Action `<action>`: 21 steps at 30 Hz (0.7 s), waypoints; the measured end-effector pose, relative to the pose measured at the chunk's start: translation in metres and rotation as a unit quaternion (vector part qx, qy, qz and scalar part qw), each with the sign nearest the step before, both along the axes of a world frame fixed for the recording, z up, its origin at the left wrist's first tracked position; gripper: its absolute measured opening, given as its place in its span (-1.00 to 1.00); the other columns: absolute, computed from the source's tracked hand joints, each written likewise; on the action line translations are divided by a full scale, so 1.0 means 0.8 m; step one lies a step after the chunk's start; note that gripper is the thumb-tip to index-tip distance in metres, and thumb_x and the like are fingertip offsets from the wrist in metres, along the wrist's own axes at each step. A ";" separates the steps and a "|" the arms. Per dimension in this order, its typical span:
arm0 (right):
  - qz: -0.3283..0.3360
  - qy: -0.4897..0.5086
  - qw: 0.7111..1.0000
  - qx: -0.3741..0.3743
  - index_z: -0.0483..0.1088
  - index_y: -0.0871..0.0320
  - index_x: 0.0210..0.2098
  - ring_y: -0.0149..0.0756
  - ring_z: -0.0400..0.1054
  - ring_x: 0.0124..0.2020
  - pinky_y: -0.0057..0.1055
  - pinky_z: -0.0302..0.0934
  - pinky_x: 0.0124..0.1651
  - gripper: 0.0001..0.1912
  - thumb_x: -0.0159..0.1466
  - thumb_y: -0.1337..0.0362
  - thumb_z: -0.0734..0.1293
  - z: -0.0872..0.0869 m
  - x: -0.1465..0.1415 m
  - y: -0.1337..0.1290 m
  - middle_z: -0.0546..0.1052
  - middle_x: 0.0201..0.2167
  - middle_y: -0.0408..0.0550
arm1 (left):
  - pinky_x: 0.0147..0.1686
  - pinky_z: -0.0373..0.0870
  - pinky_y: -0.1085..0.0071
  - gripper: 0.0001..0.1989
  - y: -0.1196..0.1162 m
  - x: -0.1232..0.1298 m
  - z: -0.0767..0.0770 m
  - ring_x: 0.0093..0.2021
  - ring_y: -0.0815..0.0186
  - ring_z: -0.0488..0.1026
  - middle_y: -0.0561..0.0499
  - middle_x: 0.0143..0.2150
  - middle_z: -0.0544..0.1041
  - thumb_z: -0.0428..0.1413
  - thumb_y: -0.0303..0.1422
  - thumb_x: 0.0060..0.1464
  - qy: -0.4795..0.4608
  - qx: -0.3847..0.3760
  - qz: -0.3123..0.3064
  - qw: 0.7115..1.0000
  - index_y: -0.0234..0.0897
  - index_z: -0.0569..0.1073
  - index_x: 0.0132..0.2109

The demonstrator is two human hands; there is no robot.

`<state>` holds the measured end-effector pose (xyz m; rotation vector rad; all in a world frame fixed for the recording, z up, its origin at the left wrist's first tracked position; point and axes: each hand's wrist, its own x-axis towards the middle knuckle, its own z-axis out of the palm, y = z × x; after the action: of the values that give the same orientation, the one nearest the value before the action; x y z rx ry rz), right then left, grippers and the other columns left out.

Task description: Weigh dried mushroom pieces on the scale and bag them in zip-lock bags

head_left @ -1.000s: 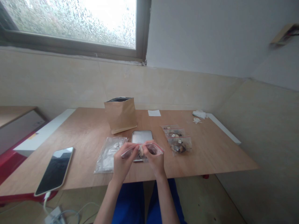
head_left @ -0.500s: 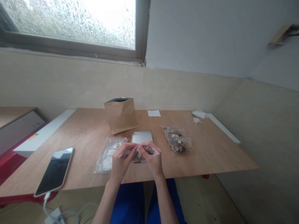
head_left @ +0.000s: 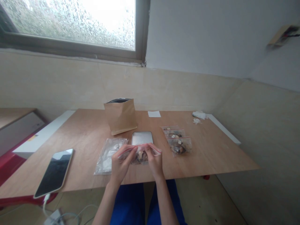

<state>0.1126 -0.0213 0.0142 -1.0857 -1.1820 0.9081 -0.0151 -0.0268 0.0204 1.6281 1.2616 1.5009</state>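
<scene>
Fingertips of the left hand (head_left: 120, 162) and right hand (head_left: 155, 161) have parted slightly, both pinching the bag (head_left: 141, 157) above the surface's (head_left: 211, 156) near edge. Its long axis runs left to right, red strip (head_left: 141, 145) uppermost. Labels (head_left: 179, 142) on the packets (head_left: 181, 149) are too small to read. Bare room stretches from the packets to the surface's near right corner.

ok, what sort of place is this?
Probably a makeshift indoor work corner: a wooden table near a window, with filled zip bags overlapping on it and an open brown pouch standing up.
</scene>
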 end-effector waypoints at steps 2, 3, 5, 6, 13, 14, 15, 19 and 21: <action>0.010 0.003 1.000 -0.007 0.49 0.17 -0.50 -0.31 0.39 -0.42 -0.43 0.24 -0.33 -0.64 0.24 0.08 0.23 -0.002 0.002 0.000 0.52 -0.50 -0.06 | -0.38 0.36 0.46 -0.83 0.001 -0.003 -0.003 -0.42 0.33 0.45 0.04 -0.45 0.53 0.13 -0.26 0.03 -0.007 -0.024 -0.008 1.000 -0.26 0.53 -0.34; 0.012 0.004 1.000 -0.009 0.49 0.17 -0.52 -0.31 0.39 -0.42 -0.43 0.24 -0.32 -0.62 0.24 0.06 0.23 -0.003 0.003 0.000 0.53 -0.50 -0.06 | -0.39 0.35 0.46 -0.81 0.001 -0.004 -0.005 -0.43 0.33 0.44 0.04 -0.46 0.53 0.13 -0.24 0.02 -0.014 -0.036 -0.012 0.999 -0.26 0.54 -0.35; 0.018 0.011 1.000 -0.015 0.49 0.17 -0.54 -0.30 0.40 -0.43 -0.43 0.24 -0.32 -0.60 0.22 0.03 0.24 -0.004 0.005 0.001 0.53 -0.51 -0.06 | -0.39 0.35 0.46 -0.79 0.003 -0.005 -0.008 -0.42 0.32 0.44 0.04 -0.47 0.53 0.12 -0.22 0.02 -0.035 -0.060 -0.018 0.997 -0.27 0.54 -0.35; 0.021 0.022 0.999 -0.025 0.50 0.17 -0.54 -0.30 0.40 -0.45 -0.43 0.25 -0.34 -0.57 0.22 0.00 0.23 -0.004 0.006 0.002 0.53 -0.52 -0.05 | -0.39 0.35 0.45 -0.78 0.004 -0.004 -0.010 -0.42 0.32 0.44 0.04 -0.47 0.53 0.11 -0.21 0.03 -0.049 -0.070 -0.018 0.996 -0.27 0.54 -0.35; -0.023 0.099 0.988 -0.116 0.42 0.20 -0.64 -0.34 0.34 -0.65 -0.42 0.27 -0.45 -0.36 0.21 -0.18 0.10 -0.019 0.022 0.012 0.47 -0.70 -0.04 | -0.49 0.32 0.45 -0.58 0.009 0.000 -0.013 -0.55 0.33 0.38 0.05 -0.63 0.43 0.07 -0.03 -0.01 -0.150 -0.126 0.012 0.981 -0.29 0.46 -0.56; -0.036 0.095 0.988 -0.115 0.41 0.20 -0.64 -0.34 0.35 -0.65 -0.43 0.27 -0.46 -0.37 0.20 -0.18 0.12 -0.021 0.024 0.013 0.47 -0.69 -0.04 | -0.47 0.35 0.44 -0.54 0.010 0.002 -0.014 -0.55 0.32 0.39 0.04 -0.64 0.43 0.04 0.01 0.00 -0.159 -0.137 0.008 0.978 -0.29 0.45 -0.59; -0.049 0.092 0.988 -0.113 0.40 0.20 -0.65 -0.33 0.35 -0.64 -0.43 0.27 -0.47 -0.38 0.18 -0.19 0.13 -0.023 0.026 0.014 0.47 -0.69 -0.04 | -0.44 0.37 0.41 -0.50 0.010 0.003 -0.015 -0.54 0.30 0.41 0.02 -0.64 0.44 0.00 0.04 0.01 -0.168 -0.148 -0.002 0.975 -0.28 0.45 -0.59; -0.097 0.089 0.986 -0.100 0.34 0.18 -0.68 -0.31 0.36 -0.65 -0.43 0.26 -0.52 -0.40 0.12 -0.23 0.17 -0.022 0.034 0.015 0.45 -0.71 -0.05 | -0.37 0.43 0.33 -0.42 0.013 0.014 -0.022 -0.44 0.23 0.49 -0.07 -0.52 0.54 -0.16 0.06 0.11 -0.164 -0.167 -0.046 0.971 -0.28 0.53 -0.45; -0.104 0.085 0.986 -0.101 0.31 0.17 -0.71 -0.31 0.34 -0.67 -0.42 0.26 -0.53 -0.39 0.10 -0.24 0.18 -0.019 0.044 0.016 0.44 -0.74 -0.05 | -0.38 0.44 0.31 -0.38 0.014 0.017 -0.024 -0.41 0.22 0.51 -0.10 -0.46 0.57 -0.25 0.03 0.16 -0.097 -0.101 -0.028 0.990 -0.27 0.55 -0.39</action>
<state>0.1482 -0.0083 -0.0008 -1.2424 -0.8337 0.9504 -0.0013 -0.0154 0.0015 1.3424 1.2072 1.4103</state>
